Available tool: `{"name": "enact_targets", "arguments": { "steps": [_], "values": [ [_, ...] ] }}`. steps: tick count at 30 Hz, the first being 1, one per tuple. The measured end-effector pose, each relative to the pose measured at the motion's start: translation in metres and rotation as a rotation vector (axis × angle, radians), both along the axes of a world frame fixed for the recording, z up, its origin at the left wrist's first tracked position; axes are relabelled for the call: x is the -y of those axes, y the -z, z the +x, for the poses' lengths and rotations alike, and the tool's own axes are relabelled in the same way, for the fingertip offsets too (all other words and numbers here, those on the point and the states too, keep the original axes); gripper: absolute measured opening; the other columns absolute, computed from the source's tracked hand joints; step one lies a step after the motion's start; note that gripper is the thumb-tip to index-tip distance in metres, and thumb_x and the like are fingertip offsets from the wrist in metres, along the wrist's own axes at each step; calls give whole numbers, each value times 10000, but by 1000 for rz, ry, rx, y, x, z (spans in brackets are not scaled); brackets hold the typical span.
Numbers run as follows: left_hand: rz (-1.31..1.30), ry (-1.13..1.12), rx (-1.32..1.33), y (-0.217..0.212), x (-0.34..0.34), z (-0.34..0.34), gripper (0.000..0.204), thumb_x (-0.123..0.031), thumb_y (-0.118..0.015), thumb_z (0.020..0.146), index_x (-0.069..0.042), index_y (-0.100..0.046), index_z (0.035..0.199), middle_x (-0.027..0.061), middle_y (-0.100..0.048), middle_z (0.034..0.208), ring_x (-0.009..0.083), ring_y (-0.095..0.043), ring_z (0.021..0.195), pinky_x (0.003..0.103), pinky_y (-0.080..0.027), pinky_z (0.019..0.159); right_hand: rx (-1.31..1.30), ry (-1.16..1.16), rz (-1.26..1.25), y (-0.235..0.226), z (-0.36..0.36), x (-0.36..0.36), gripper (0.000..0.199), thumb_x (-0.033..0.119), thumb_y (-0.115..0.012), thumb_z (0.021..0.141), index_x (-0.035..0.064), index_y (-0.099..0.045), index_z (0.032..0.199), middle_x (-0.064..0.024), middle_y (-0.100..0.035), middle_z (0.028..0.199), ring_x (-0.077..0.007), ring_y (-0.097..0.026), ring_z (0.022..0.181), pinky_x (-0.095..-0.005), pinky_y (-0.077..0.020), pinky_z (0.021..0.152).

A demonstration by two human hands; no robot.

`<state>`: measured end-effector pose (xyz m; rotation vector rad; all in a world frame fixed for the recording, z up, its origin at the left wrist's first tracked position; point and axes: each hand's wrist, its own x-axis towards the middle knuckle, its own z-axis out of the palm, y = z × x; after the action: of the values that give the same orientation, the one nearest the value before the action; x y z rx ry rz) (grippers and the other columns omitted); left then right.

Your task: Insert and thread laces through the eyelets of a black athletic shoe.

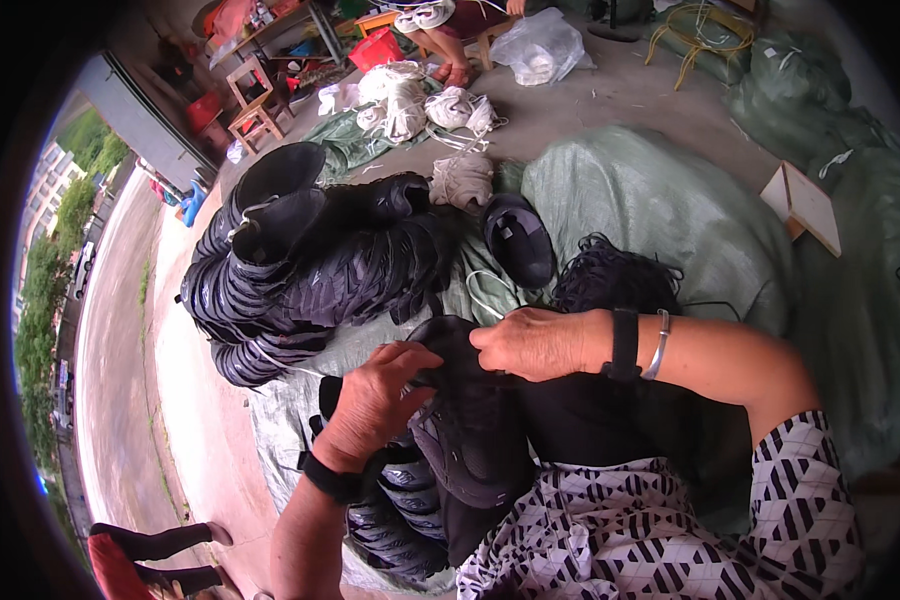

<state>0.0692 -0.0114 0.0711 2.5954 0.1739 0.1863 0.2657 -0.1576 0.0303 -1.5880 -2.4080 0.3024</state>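
A big green sack made of thin, crinkly plastic lies on the grey floor. It is round and puffy like a pillow. More green sacks sit behind it.

Next to it is a tall pile of black shoe uppers. They are stacked inside each other like cups, and the pile curves like a fat worm. They look soft and a bit shiny, with wavy lines on them. Thin white string ties some together.

Farther back are bundles of white shoe parts and a small wooden stool.

A fuzzy heap of black laces sits just past the right wrist. One single black upper lies open beside it, shaped like a little bowl.

In the person's lap is a black shoe upper. It rests on more stacked uppers below it.

The left hand is curled over the near left edge of that upper, fingers closed on it. The right hand pinches the top edge of the same upper with its fingertips tight. So the upper sits between both hands and hangs down under them, toward the patterned black and white clothes.
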Motion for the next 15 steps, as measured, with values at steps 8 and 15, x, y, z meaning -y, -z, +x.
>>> {"name": "enact_targets", "arguments": {
  "steps": [8,15],
  "values": [
    [170,146,-100,-8,-7,3,270,-3,-742,577,-57,-559,768,71,-573,815,283,-569,843,357,-484,714,-65,301,-222,7,-27,-10,116,84,-626,755,-31,-627,773,-180,-584,847,-343,-625,801,-409,-498,700],
    [13,131,-20,5,-18,-6,234,13,-718,626,-53,-546,771,79,-588,826,288,-573,820,354,-473,718,-1341,517,-216,-43,-3,-24,168,207,-524,928,40,-506,939,-98,-626,875,-186,-664,683,-271,-509,463]
  ]
}}
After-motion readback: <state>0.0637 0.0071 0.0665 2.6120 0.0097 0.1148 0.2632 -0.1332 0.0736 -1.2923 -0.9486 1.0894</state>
